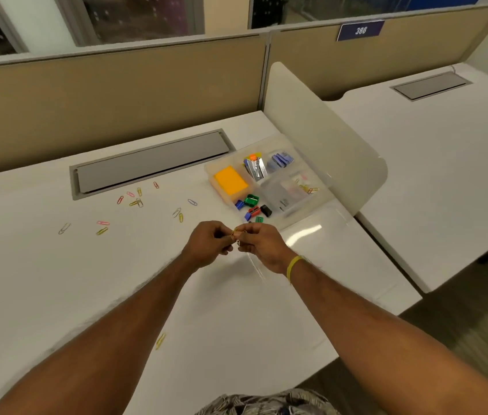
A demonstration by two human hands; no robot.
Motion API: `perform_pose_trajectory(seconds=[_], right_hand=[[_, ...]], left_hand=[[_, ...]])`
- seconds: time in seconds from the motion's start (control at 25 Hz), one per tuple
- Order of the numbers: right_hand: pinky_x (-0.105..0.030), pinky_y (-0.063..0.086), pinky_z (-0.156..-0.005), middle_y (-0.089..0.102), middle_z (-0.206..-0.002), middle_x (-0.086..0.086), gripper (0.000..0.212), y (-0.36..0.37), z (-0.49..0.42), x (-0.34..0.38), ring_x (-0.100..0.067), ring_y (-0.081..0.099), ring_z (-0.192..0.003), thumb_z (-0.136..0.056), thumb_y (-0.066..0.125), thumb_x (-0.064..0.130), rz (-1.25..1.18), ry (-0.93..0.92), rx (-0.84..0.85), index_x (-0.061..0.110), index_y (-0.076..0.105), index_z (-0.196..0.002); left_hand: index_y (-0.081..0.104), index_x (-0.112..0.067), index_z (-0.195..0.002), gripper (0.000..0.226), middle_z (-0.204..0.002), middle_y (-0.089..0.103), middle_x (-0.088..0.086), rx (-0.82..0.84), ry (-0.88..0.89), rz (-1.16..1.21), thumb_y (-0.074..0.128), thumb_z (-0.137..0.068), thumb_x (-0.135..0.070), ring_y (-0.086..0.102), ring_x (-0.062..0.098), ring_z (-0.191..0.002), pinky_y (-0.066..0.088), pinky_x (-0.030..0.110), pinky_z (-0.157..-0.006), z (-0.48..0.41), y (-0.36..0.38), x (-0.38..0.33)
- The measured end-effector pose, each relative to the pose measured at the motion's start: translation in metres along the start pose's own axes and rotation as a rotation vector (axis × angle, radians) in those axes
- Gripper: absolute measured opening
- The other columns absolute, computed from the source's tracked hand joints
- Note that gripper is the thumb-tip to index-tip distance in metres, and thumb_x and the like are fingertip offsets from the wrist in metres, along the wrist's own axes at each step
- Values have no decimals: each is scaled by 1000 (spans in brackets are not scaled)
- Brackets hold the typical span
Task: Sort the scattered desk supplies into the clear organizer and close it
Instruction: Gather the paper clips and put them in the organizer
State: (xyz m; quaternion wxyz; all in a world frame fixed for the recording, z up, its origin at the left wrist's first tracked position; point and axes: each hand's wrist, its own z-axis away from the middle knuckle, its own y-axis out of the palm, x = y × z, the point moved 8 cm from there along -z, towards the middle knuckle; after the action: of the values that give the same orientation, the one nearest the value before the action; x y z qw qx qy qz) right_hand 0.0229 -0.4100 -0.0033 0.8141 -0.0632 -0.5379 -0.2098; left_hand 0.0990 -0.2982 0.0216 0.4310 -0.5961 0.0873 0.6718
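Both hands meet over the middle of the white desk. My left hand (pixel 208 245) and my right hand (pixel 262 245) pinch a small bunch of paper clips (pixel 237 236) between their fingertips. The clear organizer (pixel 320 178) lies open at the back right, its lid (pixel 311 235) folded flat toward me. Its compartments hold an orange sticky-note pad (pixel 230 182), a staple remover (pixel 255 167), blue staple boxes (pixel 281 160), coloured sharpeners (pixel 251 206) and a few paper clips (pixel 307 188). Several loose coloured clips (pixel 136 200) lie scattered on the desk to the left.
A grey cable tray cover (pixel 152 163) is set into the desk behind the scattered clips. A white divider panel (pixel 323 139) stands right of the organizer. One yellow clip (pixel 160 341) lies near the front edge, between my forearms. A beige partition closes the back.
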Motion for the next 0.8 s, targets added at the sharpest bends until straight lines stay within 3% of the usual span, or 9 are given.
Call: perform_pose_trajectory(seconds=[0.2,0.32,0.48,0.64,0.72,0.8], right_hand=[[-24,56,-68,67,-88,-8,6,-68,-24,49,-17,66,-78,-89,63,5,-67,-90,-63,9,68,-91],[-23,55,-64,65,-81,-7,8,-118,-41,74,-16,60,-71,-88,65,2,-105,-127,-209,10,67,-86],[-22,55,-61,65,-79,-7,5,-175,-61,94,-15,60,-68,-85,69,4,48,-163,-416,9,67,-85],[-28,60,-68,69,-86,-10,9,-214,-81,107,-22,68,-76,-85,69,5,263,-182,-528,3,68,-94],[-31,59,-76,70,-94,-11,14,-228,-87,111,-23,69,-84,-86,68,5,367,-199,-563,3,68,-100],[-23,54,-83,70,-106,-9,21,-237,-89,115,-18,66,-95,-88,63,5,504,-227,-591,5,67,-109]], left_hand=[[70,-6,-95,11,-80,71,7,10,107,-35,68,-88,-14,68,14,-68,56,19,-60,-58,29,-63],[71,-8,-96,11,-81,72,8,-4,131,-66,68,-88,-15,69,16,-69,58,24,-65,-97,46,-92],[69,-2,-103,15,-88,72,13,37,184,-151,63,-91,-10,67,15,-71,57,24,-69,-146,77,-127],[67,0,-111,23,-101,71,16,48,242,-233,59,-90,-2,69,21,-87,56,32,-84,-187,104,-155],[67,-3,-115,26,-112,69,12,63,272,-274,56,-91,-1,65,21,-101,51,27,-88,-201,116,-162],[64,-8,-122,32,-126,64,7,54,291,-316,50,-94,-1,59,19,-115,42,21,-91,-209,119,-161]])
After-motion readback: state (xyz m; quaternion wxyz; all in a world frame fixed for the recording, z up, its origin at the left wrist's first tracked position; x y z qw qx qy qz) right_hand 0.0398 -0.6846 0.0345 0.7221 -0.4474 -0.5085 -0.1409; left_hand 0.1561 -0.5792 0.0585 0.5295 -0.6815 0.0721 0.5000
